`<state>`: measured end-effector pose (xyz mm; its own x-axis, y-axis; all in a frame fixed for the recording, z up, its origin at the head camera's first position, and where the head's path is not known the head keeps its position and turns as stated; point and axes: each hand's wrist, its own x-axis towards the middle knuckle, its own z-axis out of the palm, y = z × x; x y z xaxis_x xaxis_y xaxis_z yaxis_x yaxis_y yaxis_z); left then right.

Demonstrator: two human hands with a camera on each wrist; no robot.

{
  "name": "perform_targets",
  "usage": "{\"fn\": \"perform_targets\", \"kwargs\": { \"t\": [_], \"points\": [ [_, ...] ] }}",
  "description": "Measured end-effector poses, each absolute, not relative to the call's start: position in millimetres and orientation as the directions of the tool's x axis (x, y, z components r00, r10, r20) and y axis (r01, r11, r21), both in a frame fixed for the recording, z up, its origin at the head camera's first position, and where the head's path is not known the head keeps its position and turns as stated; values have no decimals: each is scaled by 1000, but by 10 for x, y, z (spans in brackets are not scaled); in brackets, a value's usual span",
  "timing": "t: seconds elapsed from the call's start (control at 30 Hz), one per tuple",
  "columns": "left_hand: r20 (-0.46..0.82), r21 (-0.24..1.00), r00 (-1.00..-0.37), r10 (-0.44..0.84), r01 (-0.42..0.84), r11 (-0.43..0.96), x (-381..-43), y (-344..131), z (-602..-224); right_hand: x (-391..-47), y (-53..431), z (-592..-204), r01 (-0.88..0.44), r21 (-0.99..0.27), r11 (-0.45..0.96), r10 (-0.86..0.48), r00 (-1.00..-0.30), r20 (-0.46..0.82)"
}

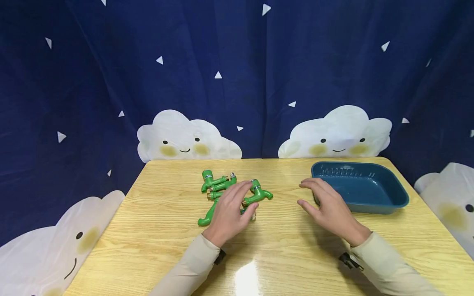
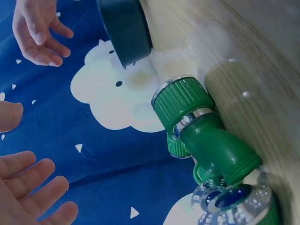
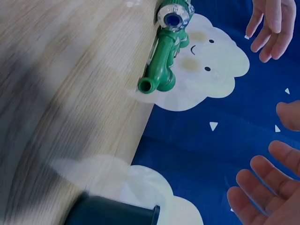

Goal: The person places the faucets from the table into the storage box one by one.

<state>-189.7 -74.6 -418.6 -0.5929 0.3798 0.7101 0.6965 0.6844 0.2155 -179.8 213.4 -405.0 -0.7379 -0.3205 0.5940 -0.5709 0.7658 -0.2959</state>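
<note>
Several green water taps with brass threaded ends lie in a loose group left of the table's middle; one tap (image 1: 261, 194) has its spout toward the right. My left hand (image 1: 231, 213) hovers over the near side of this group, fingers relaxed and holding nothing, hiding some taps. In the left wrist view, a ribbed green tap (image 2: 213, 143) lies apart from the fingers (image 2: 44, 194). My right hand (image 1: 333, 209) is in the air just left of a dark teal basin (image 1: 370, 189), its fingers spread and holding nothing. The right wrist view shows a tap (image 3: 161, 61) beyond that palm.
The wooden table (image 1: 148, 234) has light grain and a bright glare spot at its near edge. A navy curtain (image 1: 237, 49) with white triangles and smiling clouds hangs behind it. Each wrist carries a black strap, such as the right strap (image 1: 349, 262).
</note>
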Motion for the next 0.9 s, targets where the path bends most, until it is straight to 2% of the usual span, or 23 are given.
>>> {"fn": "perform_targets", "kwargs": {
  "t": [0.23,0.9],
  "points": [
    [710,195,-589,386,691,696,-1911,-776,-4203,-1812,2280,-4027,-553,-271,788,-316,-741,592],
    [672,248,-650,353,648,720,-1893,-873,-4279,-1767,2917,-3911,-468,-236,851,-250,-758,603]
  ]
}}
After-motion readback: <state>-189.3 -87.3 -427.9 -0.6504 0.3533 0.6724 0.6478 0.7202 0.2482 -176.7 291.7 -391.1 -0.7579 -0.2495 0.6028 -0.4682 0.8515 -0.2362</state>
